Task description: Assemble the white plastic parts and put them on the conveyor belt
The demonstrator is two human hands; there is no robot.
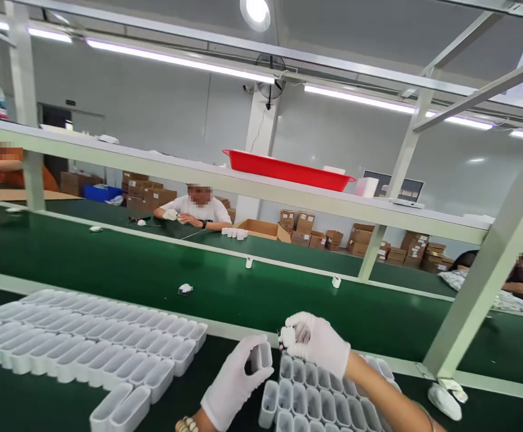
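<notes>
My left hand (232, 383), in a white glove, grips a white oval plastic cup (263, 358) between thumb and fingers, its opening facing up. Just to its right, my gloved right hand (322, 343) pinches a small white part (288, 337) with dark and reddish bits on its left side; its exact kind is unclear. Below the right hand stand close rows of similar oval cups (313, 399), partly hidden by my right forearm. A larger block of empty-looking oval cups (85, 336) fills the bench to the left.
Beyond runs a green conveyor belt (216, 300) carrying a small white part (185, 289) and others. A pale post (472, 270) rises at right, near a crumpled white glove (445, 401). Overhead, a shelf holds a red tray (288, 171). A person (205, 207) works opposite.
</notes>
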